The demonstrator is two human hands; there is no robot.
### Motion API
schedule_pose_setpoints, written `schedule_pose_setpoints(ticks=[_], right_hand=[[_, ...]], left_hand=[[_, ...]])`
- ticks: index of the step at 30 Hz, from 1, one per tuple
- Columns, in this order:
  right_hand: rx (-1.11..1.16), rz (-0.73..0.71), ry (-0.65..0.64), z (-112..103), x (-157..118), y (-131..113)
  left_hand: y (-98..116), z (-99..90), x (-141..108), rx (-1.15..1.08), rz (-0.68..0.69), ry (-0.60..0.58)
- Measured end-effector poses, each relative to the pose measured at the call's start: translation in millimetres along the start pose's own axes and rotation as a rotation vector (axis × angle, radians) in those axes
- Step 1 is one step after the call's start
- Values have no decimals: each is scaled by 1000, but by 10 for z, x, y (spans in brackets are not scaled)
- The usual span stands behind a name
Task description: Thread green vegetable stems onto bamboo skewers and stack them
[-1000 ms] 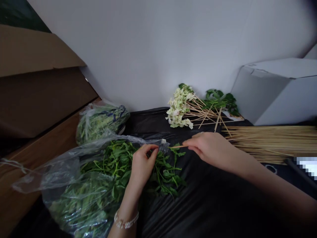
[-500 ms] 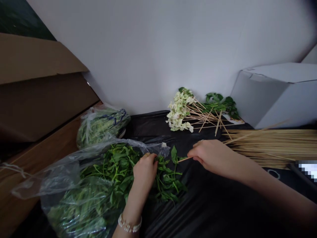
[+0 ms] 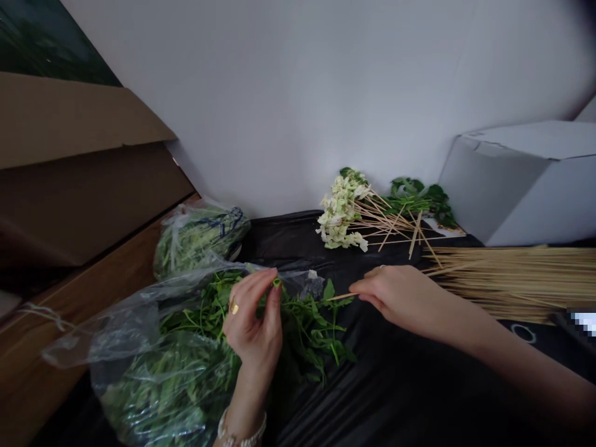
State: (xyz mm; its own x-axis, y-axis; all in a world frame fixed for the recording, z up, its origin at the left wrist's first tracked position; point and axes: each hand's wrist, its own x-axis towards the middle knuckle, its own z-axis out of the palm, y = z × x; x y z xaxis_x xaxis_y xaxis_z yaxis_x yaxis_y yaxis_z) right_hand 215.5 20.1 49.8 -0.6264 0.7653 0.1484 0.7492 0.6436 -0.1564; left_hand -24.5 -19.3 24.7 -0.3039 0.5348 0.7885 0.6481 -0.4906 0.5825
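My left hand [image 3: 255,316] is raised over the leafy greens [image 3: 212,310], thumb and fingers pinched on a small green stem [image 3: 277,283]. In my right hand [image 3: 386,295] is a thin wooden skewer [image 3: 342,297], its tip pointing left. A green leaf [image 3: 329,289] is by that tip; whether it is pierced I cannot tell. Loose sprigs [image 3: 321,341] lie between my hands on the black plastic sheet [image 3: 391,385]. The greens spill out of a clear plastic bag [image 3: 153,391] at the left.
Behind, by the wall, lie skewers threaded with pale leaves [image 3: 342,211] and a green bunch [image 3: 414,198]. Many bare skewers [image 3: 516,276] are piled at right, before a white box [image 3: 526,186]. A second bag of greens [image 3: 200,239] and a cardboard box [image 3: 93,198] stand left.
My left hand has lifted and turned from the greens, a bit to the left, with a stem piece between its fingertips. The right hand with the skewer has barely moved. The view has shifted slightly.
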Motion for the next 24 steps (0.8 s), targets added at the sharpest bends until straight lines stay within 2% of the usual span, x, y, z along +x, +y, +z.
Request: schedule_pose_setpoints(ticks=[2, 6, 9, 13, 16, 19, 24], right_hand=[[29, -3, 17, -31, 2, -18], [83, 45, 92, -62, 8, -70], [151, 67, 151, -60, 10, -119], [164, 4, 228, -55, -1, -171], [-20, 0, 316, -57, -21, -173], [-146, 18, 316, -63, -35, -150], [9, -3, 288, -84, -45, -140]], left_hand=[[43, 14, -18, -144, -141, -2], [-1, 99, 1, -546, -624, -114], [-57, 145, 26, -775, -812, -207], [-74, 160, 13, -839, -829, -253], [-83, 170, -17, -831, -805, -268], [-100, 183, -43, -799, -805, -263], [-100, 194, -58, -715, -784, -257]])
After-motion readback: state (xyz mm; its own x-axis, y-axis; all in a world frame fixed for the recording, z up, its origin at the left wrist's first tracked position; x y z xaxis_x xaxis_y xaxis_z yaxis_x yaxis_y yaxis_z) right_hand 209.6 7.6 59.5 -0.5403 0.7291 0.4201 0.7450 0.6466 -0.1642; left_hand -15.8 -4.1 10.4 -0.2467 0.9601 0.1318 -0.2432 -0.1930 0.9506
